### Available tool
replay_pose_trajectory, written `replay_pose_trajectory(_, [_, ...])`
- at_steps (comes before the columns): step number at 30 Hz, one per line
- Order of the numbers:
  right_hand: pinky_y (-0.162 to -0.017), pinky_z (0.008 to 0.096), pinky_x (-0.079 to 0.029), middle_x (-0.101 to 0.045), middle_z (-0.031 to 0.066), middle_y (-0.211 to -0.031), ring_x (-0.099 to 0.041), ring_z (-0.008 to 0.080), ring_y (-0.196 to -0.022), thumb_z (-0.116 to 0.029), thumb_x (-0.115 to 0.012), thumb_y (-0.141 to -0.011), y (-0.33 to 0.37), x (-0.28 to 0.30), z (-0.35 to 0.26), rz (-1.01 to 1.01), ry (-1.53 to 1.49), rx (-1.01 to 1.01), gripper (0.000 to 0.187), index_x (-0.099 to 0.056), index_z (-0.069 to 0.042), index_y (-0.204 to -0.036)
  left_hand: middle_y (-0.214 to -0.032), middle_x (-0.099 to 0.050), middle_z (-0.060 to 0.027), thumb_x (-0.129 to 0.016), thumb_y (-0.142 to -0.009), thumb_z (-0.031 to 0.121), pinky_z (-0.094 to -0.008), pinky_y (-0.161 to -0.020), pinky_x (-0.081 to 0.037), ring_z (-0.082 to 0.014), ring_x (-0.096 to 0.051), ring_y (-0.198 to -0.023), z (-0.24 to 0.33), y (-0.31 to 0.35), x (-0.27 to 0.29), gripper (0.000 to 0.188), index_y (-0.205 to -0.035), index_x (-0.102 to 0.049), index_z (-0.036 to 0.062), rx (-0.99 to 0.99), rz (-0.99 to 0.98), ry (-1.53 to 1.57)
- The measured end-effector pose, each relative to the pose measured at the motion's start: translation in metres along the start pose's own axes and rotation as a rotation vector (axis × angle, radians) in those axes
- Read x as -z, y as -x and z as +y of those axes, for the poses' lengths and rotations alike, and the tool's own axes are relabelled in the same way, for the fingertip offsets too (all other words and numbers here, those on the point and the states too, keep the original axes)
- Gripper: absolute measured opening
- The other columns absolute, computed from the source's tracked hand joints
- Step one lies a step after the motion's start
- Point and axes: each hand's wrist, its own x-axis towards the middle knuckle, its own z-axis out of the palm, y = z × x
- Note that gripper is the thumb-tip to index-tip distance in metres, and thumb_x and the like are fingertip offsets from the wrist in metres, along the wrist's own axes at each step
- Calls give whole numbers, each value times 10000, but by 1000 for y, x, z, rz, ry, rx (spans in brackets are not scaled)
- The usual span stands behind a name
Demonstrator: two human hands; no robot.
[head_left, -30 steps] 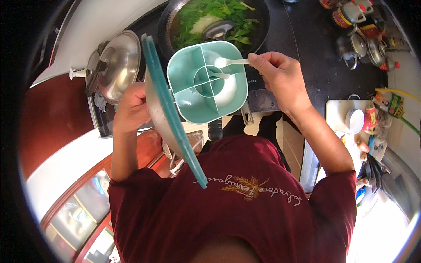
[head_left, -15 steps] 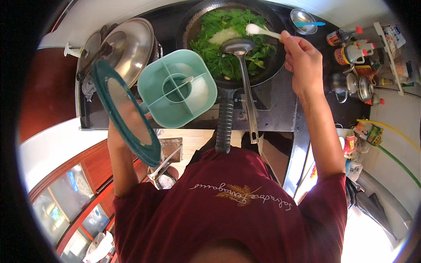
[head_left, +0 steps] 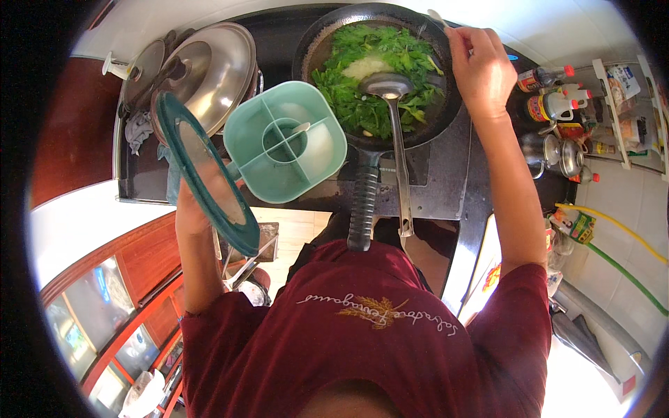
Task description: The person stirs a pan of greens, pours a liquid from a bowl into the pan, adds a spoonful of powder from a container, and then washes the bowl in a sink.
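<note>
My right hand (head_left: 484, 73) pinches a small white spoon (head_left: 437, 18) above the far right rim of the black wok (head_left: 454, 104). Whether anything is in the spoon cannot be made out. Leafy greens (head_left: 411, 56) fill the wok, with a pale whitish patch in their middle. A metal ladle (head_left: 396, 132) rests in the wok, its handle reaching toward me. My left hand (head_left: 189, 202), partly hidden behind a raised dark green lid (head_left: 240, 226), holds up a pale green divided seasoning box (head_left: 279, 184) left of the wok. White grains lie in its compartments, and a small spoon stands in it.
A large steel lid (head_left: 226, 76) sits at the left on the dark stovetop (head_left: 446, 181). Sauce bottles (head_left: 550, 104) and steel pots (head_left: 540, 150) line the right side. The wok handle (head_left: 364, 202) points toward me.
My right hand has moved the spoon up and right, from over the greens to beyond the wok's rim, and the spoon has tilted. My left hand still holds the box in much the same place.
</note>
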Motion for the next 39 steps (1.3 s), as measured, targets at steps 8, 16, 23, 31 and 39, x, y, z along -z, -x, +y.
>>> replay_pose_trajectory(8, [-473,186,-328,-497,-60,-584,-410,10,-532,-242,-633,-853,10,48,8,-78,-719,-772,238,-656,-6,-836,-908,-556,-86,-644,-779,49,-405,-821,-518,-189,-603,-828,46,-23,-68,302,-1042,-504,-1,41,-167,378])
replay_pose_trajectory(16, [-553,304,-489,-583,46,-728,-588,232,-626,-157,-700,-738,59,88,-22,-253,-643,65,115,-629,-70,-760,-892,-609,-57,-627,-819,127,-262,-624,-469,-107,-569,-730,48,-51,-75,221,-985,-576,-9,-48,-470,-265])
replay_pose_trajectory(23, [-533,299,-490,-521,22,-753,-585,199,-619,-205,-663,-733,79,64,-8,-134,-415,369,139,-574,-100,-748,-787,-608,-27,-634,-844,242,-214,-600,-429,-66,-537,-698,121,-66,-136,305,-946,-613,-44,-160,-755,-481])
replay_pose_trajectory(31, [-575,392,-488,-594,99,-707,-599,303,-650,-241,-632,-777,104,57,-26,-498,-598,-213,210,-597,-38,-737,-707,-567,5,-602,-866,272,-199,-569,-398,-56,-471,-629,134,-91,-131,324,-948,-616,-41,-10,-759,-730])
replay_pose_trajectory(39, [-640,352,-494,-629,172,-670,-627,293,-633,-328,-631,-780,100,34,-37,-697,-863,-807,334,-665,4,-778,-717,-558,23,-599,-871,320,-196,-580,-389,-52,-468,-651,128,-92,-119,361,-950,-621,-32,71,-661,-660])
